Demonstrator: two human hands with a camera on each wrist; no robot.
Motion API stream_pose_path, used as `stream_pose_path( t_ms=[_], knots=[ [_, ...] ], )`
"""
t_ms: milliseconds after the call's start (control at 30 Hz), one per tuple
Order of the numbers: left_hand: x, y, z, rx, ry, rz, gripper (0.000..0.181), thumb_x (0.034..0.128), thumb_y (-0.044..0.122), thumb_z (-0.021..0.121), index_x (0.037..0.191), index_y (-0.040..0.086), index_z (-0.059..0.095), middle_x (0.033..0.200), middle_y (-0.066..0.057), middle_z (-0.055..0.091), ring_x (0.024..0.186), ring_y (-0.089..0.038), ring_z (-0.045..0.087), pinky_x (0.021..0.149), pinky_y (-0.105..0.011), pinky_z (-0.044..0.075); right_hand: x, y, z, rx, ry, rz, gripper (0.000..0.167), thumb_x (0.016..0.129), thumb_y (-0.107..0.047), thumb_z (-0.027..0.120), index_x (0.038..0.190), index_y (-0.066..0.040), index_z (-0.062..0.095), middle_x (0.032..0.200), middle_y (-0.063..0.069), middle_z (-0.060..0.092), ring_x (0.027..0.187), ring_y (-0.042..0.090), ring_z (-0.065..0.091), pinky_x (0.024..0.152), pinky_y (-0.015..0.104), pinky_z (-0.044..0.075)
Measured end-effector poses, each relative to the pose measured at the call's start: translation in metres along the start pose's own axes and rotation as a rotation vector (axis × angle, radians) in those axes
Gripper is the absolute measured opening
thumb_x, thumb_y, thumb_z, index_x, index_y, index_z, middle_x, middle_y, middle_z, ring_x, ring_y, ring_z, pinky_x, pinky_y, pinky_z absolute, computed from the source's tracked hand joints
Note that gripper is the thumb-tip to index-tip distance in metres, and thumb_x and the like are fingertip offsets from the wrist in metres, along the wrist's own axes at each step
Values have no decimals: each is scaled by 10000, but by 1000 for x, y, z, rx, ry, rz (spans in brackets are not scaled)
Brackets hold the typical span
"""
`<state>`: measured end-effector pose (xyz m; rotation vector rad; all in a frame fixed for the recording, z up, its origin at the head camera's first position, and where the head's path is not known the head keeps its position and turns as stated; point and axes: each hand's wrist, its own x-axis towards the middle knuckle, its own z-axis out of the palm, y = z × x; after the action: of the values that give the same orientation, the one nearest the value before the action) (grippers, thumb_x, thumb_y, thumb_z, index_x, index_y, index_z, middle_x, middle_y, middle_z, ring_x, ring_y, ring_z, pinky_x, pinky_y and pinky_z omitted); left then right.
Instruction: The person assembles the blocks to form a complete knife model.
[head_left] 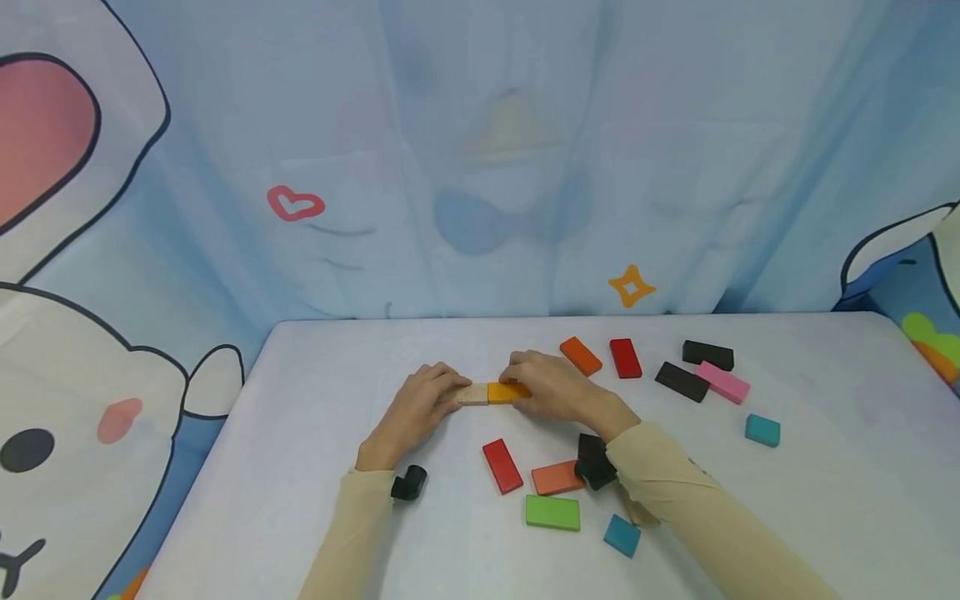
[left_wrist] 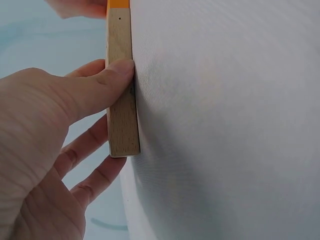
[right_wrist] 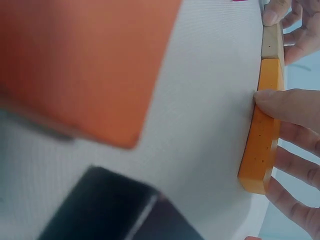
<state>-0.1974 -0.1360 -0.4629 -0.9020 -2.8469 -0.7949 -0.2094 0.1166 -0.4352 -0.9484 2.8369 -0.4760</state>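
A plain wooden block lies on the white tabletop, and my left hand grips it with the thumb on the near side and fingers behind. End to end with it, on its right, is a yellow-orange block. My right hand pinches that one between the thumb and the fingers at the back. In the head view the two blocks form one straight row, their ends touching. Each hand covers the outer part of its block there.
Nearer me lie a red block, an orange block, a green block and a teal block. Behind and right are another orange block, another red block, black blocks, a pink block and another teal block.
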Motion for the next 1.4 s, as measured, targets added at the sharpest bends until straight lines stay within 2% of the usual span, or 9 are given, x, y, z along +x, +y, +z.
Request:
stream_pose_path(
  t_ms=[300,700,967,1200,1400],
  knots=[
    [2,3,-2,0,9,16,308,950,103,777,1253,84,728,1194,-37,692,1046,-241,595,933,-421,486,0,2,-3,-12,-22,10,353,907,-151,840,1237,-64,751,1139,76,676,1003,229,615,953,402,559],
    [4,2,1,2,-15,-10,315,960,110,770,1271,98,724,1199,-43,687,1067,-250,593,964,-431,484,0,3,-2,6,-26,31,387,913,-194,838,1262,-61,738,1173,85,676,1035,244,624,953,414,559],
    [3,1,2,10,-7,-11,316,952,105,776,1264,97,727,1185,-44,689,1058,-252,595,954,-429,488,-4,19,-18,46,22,95,428,934,-266,809,1300,-64,714,1235,107,652,1094,271,609,943,448,566],
    [1,1,1,2,1,-9,318,948,92,778,1261,85,724,1186,-51,688,1059,-253,593,949,-427,488,-18,40,-34,51,127,145,423,926,-202,815,1296,-26,711,1265,161,630,1071,311,597,891,481,568],
    [-1,2,0,-14,-10,-25,327,949,89,777,1271,88,720,1188,-47,683,1066,-246,583,964,-424,484,-27,52,-36,63,161,208,461,931,-161,805,1333,17,668,1306,224,580,1128,364,574,970,522,552]
  ],
)
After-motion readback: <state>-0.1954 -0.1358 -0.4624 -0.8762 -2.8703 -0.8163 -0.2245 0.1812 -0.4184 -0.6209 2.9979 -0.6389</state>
